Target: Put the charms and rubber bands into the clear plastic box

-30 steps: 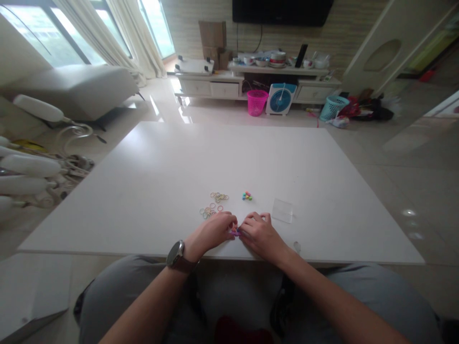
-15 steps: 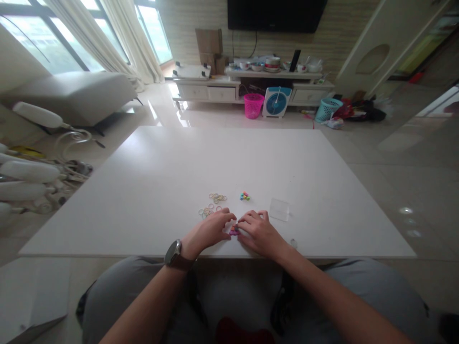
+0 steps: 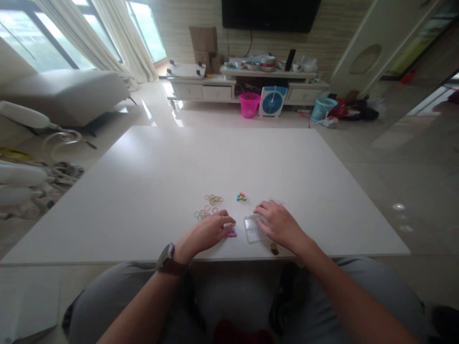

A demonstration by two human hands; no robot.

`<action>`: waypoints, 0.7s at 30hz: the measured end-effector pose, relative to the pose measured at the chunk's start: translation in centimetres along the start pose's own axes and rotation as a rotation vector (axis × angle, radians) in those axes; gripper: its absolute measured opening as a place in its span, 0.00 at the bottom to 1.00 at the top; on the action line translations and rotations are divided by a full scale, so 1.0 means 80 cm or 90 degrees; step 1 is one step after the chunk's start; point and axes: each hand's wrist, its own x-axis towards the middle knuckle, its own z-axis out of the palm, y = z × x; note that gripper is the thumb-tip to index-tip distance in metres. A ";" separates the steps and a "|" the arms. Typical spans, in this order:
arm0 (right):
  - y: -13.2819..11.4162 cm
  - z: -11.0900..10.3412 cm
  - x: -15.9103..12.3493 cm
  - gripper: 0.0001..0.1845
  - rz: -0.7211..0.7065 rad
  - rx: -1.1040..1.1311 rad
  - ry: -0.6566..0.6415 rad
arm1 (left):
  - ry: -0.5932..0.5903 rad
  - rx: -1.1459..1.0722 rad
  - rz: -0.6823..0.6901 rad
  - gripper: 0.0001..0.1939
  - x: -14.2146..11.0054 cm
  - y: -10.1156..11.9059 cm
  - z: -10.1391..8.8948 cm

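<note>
My left hand [image 3: 207,233], with a watch on its wrist, rests near the front edge of the white table [image 3: 150,181]. Its fingers are curled and pinch a small pink and purple piece [image 3: 231,233] against the tabletop. My right hand [image 3: 283,225] lies over a small clear plastic box [image 3: 251,229], with fingers bent round its right side. A tiny dark and orange bit [image 3: 274,248] lies below my right palm. Several thin coloured rubber bands [image 3: 207,206] are scattered just beyond my left hand. A little cluster of bright beads [image 3: 241,197] sits beyond the box.
I sit at the table with grey trousers below its edge. On the floor beyond stand a pink basket [image 3: 249,104], a blue fan [image 3: 271,101] and a teal basket [image 3: 321,108] by a low TV cabinet. A sofa [image 3: 68,93] and white equipment are at the left.
My right hand left the pink and purple piece, moved right and drew the clear box in toward me. My left hand stays on the piece. A dark bit now shows by the right palm.
</note>
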 end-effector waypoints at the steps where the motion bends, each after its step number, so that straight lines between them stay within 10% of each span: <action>1: 0.000 -0.004 -0.002 0.09 0.006 0.001 -0.004 | 0.006 0.009 -0.002 0.14 0.001 -0.001 0.001; 21: -0.006 0.005 -0.022 0.28 -0.060 0.023 -0.047 | 0.022 0.033 -0.015 0.10 0.011 -0.012 0.007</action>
